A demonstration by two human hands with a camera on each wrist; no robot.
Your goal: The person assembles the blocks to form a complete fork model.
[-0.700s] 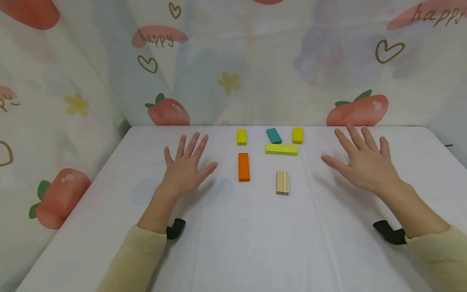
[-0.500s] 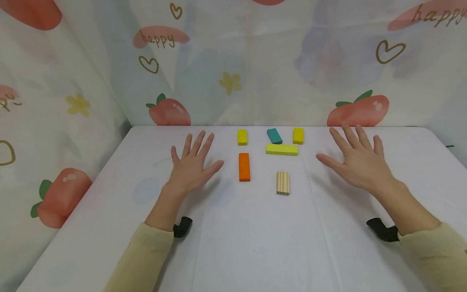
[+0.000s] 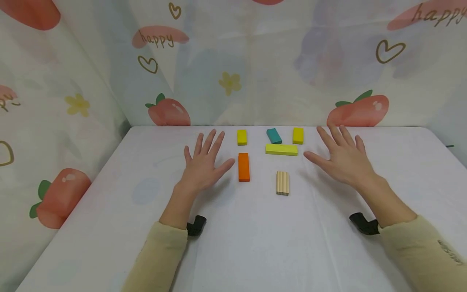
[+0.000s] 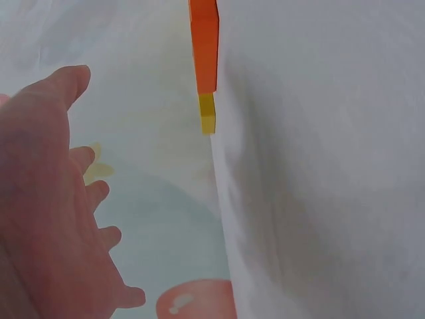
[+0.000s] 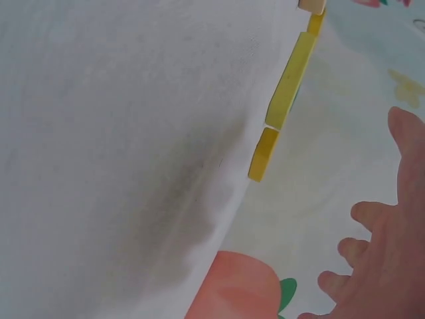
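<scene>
My left hand (image 3: 202, 168) hovers over the table with its fingers spread, its thumb just left of an orange block (image 3: 244, 167). On the other side my right hand (image 3: 344, 160) is also spread above the table, its thumb close to a long yellow-green block (image 3: 281, 149). Neither hand holds anything. Behind the long block lie a teal block (image 3: 274, 136) and a short yellow block (image 3: 298, 136). Another short yellow block (image 3: 242, 137) sits behind the orange one. A pale wooden block with lengthwise grooves (image 3: 282, 183) lies nearest the front, between the hands.
A white cloth covers the table (image 3: 262, 243). Printed fabric (image 3: 266, 61) with strawberries and hearts hangs behind it and at the left. A black curved piece sticks out below each wrist, beside the beige sleeves (image 3: 160, 255).
Both hands have moved inward: the left one to the right, the right one to the left, closer to the blocks. The blocks have stayed where they were.
</scene>
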